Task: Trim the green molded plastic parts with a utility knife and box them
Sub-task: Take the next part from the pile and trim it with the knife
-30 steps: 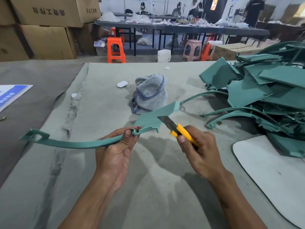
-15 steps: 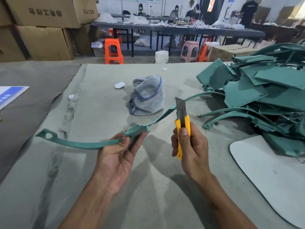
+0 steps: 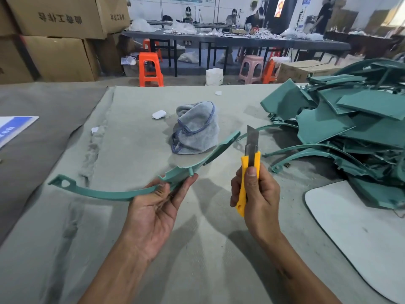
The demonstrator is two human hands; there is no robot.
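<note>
My left hand [image 3: 153, 207] lies palm up with the fingers only lightly bent, and the long curved green moulded plastic strip [image 3: 114, 194] rests across them, pinched near its middle between thumb and fingertips. I hold it there, I judge, so that both ends hang free and I can tilt the edge toward my eyes: the looped end with its hole reaches out to the left over the counter [image 3: 197, 260], the broader flat end rises to the far right, toward the knife.

My right hand [image 3: 256, 198] is wrapped firmly round the yellow utility knife [image 3: 249, 172], thumb laid flat up the handle near the slider. The steel blade stands upright, well extended, point away from me and just beside the strip's far end without touching it. Kept clear like this, the edge is safe while I look for flash still to trim.

Beyond the strip, a crumpled grey cloth with blue stitched edging [image 3: 195, 130] sits on the grey felt covering, with a small white scrap [image 3: 158, 114] to its left. To the right lies the heap of untrimmed green plastic panels and arcs [image 3: 350, 123], within easy reach. A white rounded board [image 3: 359, 233] lies near right. Stacked cardboard cartons [image 3: 54, 40] stand at far left.
</note>
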